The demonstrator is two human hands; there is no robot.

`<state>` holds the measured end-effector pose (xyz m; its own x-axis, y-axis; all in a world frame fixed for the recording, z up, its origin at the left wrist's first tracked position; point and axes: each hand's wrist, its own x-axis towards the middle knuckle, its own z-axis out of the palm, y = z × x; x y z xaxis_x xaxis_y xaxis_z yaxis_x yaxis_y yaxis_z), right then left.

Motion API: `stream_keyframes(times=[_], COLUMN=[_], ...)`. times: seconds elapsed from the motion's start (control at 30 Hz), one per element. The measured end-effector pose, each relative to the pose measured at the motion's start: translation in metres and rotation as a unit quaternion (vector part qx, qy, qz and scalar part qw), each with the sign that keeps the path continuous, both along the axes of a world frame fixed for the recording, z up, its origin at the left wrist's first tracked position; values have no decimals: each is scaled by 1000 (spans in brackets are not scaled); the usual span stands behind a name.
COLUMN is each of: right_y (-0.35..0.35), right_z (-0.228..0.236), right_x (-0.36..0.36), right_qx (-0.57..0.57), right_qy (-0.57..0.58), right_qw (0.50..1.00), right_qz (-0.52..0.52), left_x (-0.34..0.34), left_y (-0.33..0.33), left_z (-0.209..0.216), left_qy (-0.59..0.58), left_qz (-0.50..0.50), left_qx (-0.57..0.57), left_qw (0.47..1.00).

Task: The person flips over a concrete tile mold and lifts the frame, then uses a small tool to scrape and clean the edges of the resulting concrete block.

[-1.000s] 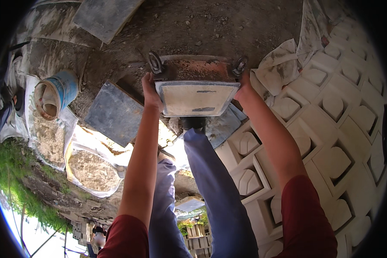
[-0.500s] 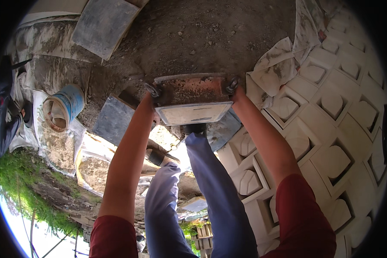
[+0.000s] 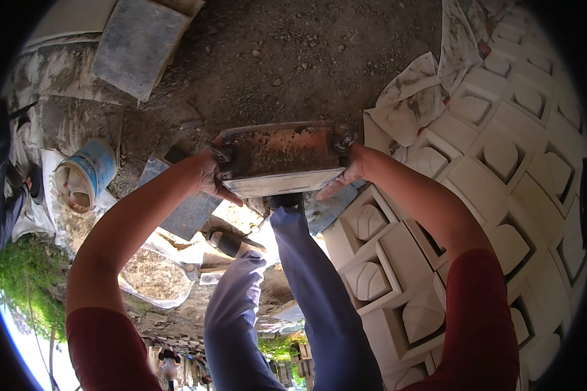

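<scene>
A rusty metal box-like mould (image 3: 280, 150) is held up in front of me, with a pale flat plate (image 3: 284, 183) along its nearer lower side. My left hand (image 3: 216, 171) is closed on its left end, by a dark metal fitting (image 3: 221, 152), fingers reaching toward the pale plate. At the opposite end, my right hand (image 3: 350, 168) grips beside a similar fitting (image 3: 346, 140), its fingers partly under the edge. The inside of the mould is hidden from this angle.
Rows of pale moulded blocks with raised centres (image 3: 502, 153) cover the ground at right. Grey flat boards (image 3: 140, 45) lie at left, and a blue bucket (image 3: 98, 163) is tipped there. Loose dark soil (image 3: 274, 58) spreads ahead. A person's dark-clothed leg (image 3: 3, 176) shows at far left.
My elbows have spread outward and my hands have turned, so more of the fingers shows. The mould has shifted slightly left and lower in view, still held at both ends.
</scene>
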<state>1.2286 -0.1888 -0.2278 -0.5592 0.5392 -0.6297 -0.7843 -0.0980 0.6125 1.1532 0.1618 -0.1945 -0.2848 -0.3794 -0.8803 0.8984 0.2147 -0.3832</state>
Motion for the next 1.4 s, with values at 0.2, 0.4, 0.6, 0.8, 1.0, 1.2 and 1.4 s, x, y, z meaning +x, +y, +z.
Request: stream_keyframes(times=[0.2, 0.4, 0.6, 0.8, 1.0, 1.2, 1.4], right_y=[2, 4, 18, 9, -3, 10, 44], right_z=[-4, 1, 7, -4, -43, 42, 109], right_x=[11, 0, -3, -49, -95, -74, -61], right_qx=[-14, -19, -181, -153, -154, -190, -175], right_qy=[4, -38, 76, -82, -175, -359, -421], right_qw=[992, 999, 980, 977, 938, 884, 871], right_qz=[128, -18, -1, -125, -258, -232, -183], left_x=[-7, 8, -10, -41, -56, -36, -91], left_y=[-1, -4, -10, -23, -29, -32, -3], left_z=[-16, -24, -29, -22, -19, 59, 93], left_qy=[89, 130, 130, 55, 11, -34, -370], left_qz=[137, 130, 175, 229, 332, 215, 353], left_qx=[-54, -92, -58, -4, -14, 130, 74], left_qw=[985, 979, 974, 972, 943, 967, 856])
